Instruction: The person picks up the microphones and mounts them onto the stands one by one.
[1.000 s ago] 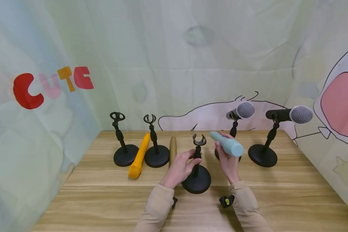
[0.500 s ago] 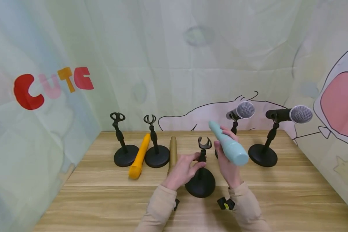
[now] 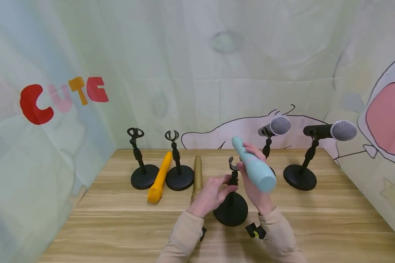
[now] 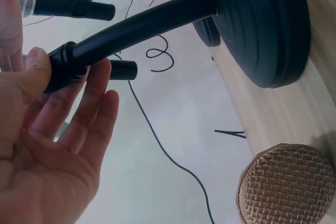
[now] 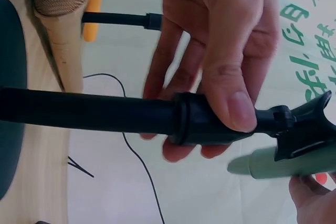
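My left hand [image 3: 210,197] pinches the neck of a black desktop microphone stand [image 3: 231,211] between thumb and fingers. The stand has a round base and an open C-shaped clip on top; whether the base touches the table, I cannot tell. In my right hand [image 3: 257,195] is a light blue microphone [image 3: 254,164], tilted with its thick end towards me. It hangs just right of the clip and partly covers it in the head view. The right wrist view has the clip [image 5: 307,129] overlapping the microphone's light blue body [image 5: 268,164], with contact unclear.
Left on the wooden table [image 3: 118,223] stand two bare microphone stands [image 3: 145,178]. A yellow-orange microphone [image 3: 160,179] and a gold one [image 3: 198,171] lie near them. At the right, two stands carry microphones with silver heads [image 3: 343,130]. A printed cloth hangs behind.
The stand in my left hand has shifted right and nearer to me. My right hand has turned the light blue microphone steeper and brought it over the clip's right side.
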`<state>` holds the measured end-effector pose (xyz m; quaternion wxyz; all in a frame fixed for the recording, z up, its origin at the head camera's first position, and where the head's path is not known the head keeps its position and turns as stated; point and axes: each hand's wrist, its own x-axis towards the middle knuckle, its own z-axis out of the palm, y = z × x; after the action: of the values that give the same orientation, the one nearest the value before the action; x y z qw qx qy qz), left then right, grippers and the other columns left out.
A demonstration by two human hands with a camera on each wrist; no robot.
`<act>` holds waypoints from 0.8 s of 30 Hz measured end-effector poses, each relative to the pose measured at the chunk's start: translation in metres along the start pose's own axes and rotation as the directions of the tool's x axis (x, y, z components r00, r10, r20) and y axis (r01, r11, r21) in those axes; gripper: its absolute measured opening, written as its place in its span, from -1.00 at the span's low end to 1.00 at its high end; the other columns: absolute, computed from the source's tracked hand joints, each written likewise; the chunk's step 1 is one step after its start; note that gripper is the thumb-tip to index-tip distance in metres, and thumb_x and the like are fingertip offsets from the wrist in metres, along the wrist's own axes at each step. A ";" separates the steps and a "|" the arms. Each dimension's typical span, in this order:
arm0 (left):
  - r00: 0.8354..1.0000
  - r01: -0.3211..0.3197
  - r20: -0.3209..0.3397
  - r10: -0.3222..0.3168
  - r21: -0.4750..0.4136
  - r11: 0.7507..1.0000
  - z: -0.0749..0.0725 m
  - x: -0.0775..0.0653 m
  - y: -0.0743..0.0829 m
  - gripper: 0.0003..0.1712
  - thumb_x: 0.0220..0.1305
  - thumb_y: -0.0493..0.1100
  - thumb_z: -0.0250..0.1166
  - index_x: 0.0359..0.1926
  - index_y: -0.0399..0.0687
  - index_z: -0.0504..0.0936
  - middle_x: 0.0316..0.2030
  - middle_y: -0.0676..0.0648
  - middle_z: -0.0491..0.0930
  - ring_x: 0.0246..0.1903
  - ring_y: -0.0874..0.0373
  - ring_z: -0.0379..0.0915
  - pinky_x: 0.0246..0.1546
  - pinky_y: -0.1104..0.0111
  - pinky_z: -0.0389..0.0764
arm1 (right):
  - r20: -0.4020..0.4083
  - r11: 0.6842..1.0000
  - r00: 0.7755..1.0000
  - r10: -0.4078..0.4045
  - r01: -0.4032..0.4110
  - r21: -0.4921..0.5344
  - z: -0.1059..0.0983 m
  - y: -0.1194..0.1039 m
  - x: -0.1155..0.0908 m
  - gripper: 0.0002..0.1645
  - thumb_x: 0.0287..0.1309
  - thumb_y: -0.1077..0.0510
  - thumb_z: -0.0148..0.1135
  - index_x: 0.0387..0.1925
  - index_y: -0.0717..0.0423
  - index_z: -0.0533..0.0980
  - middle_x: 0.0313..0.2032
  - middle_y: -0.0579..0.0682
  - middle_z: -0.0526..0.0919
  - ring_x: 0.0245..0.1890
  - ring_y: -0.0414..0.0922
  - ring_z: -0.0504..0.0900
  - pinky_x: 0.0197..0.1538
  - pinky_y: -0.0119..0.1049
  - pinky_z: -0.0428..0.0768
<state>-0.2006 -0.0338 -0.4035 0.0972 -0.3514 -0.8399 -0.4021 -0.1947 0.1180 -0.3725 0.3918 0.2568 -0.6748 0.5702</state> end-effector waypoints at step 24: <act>0.999 0.030 0.012 -0.030 0.018 0.999 0.001 -0.001 -0.002 -0.80 0.41 -0.14 0.26 -0.04 -0.11 0.67 -0.19 -0.05 0.76 -0.19 0.17 0.69 -0.10 0.39 0.65 | 0.041 0.986 0.985 -0.165 0.163 0.036 0.020 0.038 0.020 -0.14 0.07 -0.20 0.48 0.04 0.45 0.43 -0.03 0.41 0.53 0.15 -0.34 0.49 0.29 -0.44 0.41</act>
<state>-0.2013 -0.0345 -0.4053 0.0893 -0.3403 -0.8490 -0.3941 -0.2406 0.1085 -0.3784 0.4182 0.3304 -0.6505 0.5411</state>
